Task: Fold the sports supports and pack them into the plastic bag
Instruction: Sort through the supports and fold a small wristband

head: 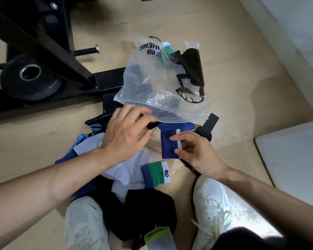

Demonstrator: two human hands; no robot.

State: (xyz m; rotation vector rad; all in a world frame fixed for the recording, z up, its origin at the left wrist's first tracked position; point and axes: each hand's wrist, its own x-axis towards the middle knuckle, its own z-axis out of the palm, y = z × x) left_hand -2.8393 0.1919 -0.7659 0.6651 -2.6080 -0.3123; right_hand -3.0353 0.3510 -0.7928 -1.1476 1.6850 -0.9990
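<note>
1. The clear plastic bag point(193, 107) with black print is lying on the pale wooden floor point(233, 60). It is holding dark supports, and a green-and-white elastic band point(167, 48) is at its far end.
2. The left hand point(126, 130) is reaching to the bag's near edge. Its fingers are curling round a black fabric piece point(152, 125) there, though blur is hiding finer detail.
3. The right hand point(197, 154) is pinching a blue ribbed elastic support point(167, 147) with a white strip between thumb and forefinger. The support is lying just below the bag's near edge, its top tucked under the plastic.
4. A black strap point(209, 123) is lying beside the bag's near right corner.
5. Nearer the person than the bag, a green, white and blue wristband point(156, 175) is resting on a white cloth point(123, 170). A heap of black fabric point(148, 210) is lying nearer still.
6. Two white sneakers point(213, 204) are flanking that pile, well apart from the bag.
7. Left of the bag, a black metal frame point(43, 42) is standing with a round black weight plate point(29, 78) beside it.
</note>
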